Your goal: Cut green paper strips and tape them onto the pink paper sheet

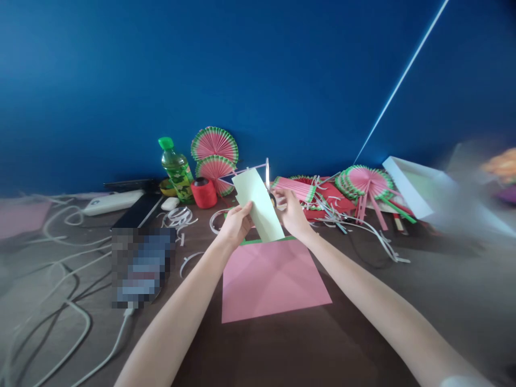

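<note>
Pinches pale green paper (258, 207) in left hand (235, 226), sheet rising toward 1 o'clock from the grip; closes right hand (292, 216) around scissors (267, 174) at paper's 3 o'clock.

Head-worn, angled down, close over hands (236, 223)

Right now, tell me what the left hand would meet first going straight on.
The left hand grips the pale green paper; past that, probably the shiny blade, though depth is unclear.

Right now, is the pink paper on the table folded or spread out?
Spread out: the pink paper lies flat on the table as one open sheet, with faint creases across it.
</note>
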`<state>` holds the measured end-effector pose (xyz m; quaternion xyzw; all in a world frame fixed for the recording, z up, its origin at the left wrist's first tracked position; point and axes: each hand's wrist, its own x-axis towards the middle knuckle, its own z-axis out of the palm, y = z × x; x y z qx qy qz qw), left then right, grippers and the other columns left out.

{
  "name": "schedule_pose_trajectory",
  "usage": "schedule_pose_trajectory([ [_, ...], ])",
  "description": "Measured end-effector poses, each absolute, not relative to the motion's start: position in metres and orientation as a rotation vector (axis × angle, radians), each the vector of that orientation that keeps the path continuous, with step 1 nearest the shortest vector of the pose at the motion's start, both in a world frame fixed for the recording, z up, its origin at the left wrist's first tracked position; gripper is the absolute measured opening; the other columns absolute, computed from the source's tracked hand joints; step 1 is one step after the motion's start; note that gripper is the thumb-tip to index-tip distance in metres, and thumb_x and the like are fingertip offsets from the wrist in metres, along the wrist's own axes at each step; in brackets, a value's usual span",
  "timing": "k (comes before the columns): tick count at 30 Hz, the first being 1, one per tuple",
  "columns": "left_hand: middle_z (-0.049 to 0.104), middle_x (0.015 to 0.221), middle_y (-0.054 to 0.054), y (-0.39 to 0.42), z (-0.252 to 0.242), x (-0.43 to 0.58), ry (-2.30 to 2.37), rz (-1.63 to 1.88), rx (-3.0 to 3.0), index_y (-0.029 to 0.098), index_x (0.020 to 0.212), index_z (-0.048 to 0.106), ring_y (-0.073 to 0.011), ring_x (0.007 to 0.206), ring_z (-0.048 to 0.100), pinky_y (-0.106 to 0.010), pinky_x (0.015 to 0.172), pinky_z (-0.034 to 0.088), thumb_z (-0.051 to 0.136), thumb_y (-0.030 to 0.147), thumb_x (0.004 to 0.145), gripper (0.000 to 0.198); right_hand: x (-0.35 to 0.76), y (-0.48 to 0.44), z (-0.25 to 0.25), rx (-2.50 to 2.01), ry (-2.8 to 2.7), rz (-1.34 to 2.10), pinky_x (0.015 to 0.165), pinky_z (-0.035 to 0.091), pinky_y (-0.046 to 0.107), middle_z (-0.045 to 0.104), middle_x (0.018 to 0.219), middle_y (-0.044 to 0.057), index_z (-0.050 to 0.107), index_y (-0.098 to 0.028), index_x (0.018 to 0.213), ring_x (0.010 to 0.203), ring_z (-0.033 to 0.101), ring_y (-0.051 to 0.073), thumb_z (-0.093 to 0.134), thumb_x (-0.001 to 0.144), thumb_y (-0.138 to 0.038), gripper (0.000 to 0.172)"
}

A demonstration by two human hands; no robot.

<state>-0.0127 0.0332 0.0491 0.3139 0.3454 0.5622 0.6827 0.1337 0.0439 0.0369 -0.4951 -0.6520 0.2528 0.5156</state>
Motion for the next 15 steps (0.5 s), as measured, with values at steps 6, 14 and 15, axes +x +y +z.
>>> schedule_pose_trajectory([
  [6, 0.067, 0.063, -0.006, 0.033, 0.043, -0.011, 0.754, 1.264, 0.727, 0.009, 0.072, 0.063, -0.0125, 0.053, 0.062, -0.022, 0.055, 0.051, 0.057, 0.015, 0.078, 0.01, 0.132, 0.045, 0.035, -1.091, -1.496, 0.755, 0.068, 0.047, 0.034, 0.059, 0.085, 0.004, 0.046, -0.02, 0.098, 0.073, 0.056, 0.017, 0.057, 0.068, -0.021, 0.032],
  [14, 0.069, 0.071, -0.008, 0.033, 0.043, -0.009, 0.757, 1.212, 0.763, 0.009, 0.078, 0.064, -0.0155, 0.067, 0.065, -0.029, 0.072, 0.053, 0.058, 0.017, 0.077, 0.01, 0.135, 0.048, 0.043, -1.064, -1.365, 1.048, 0.064, 0.049, 0.03, 0.06, 0.087, 0.003, 0.046, -0.02, 0.097, 0.079, 0.059, 0.017, 0.062, 0.064, -0.026, 0.037],
  [15, 0.069, 0.071, -0.008, 0.034, 0.047, -0.013, 0.778, 1.224, 0.758, 0.01, 0.078, 0.063, -0.0156, 0.067, 0.066, -0.03, 0.073, 0.053, 0.057, 0.016, 0.078, 0.009, 0.137, 0.048, 0.045, -1.099, -1.355, 1.048, 0.064, 0.049, 0.029, 0.059, 0.085, 0.002, 0.045, -0.02, 0.096, 0.076, 0.059, 0.016, 0.063, 0.063, -0.026, 0.038],
])
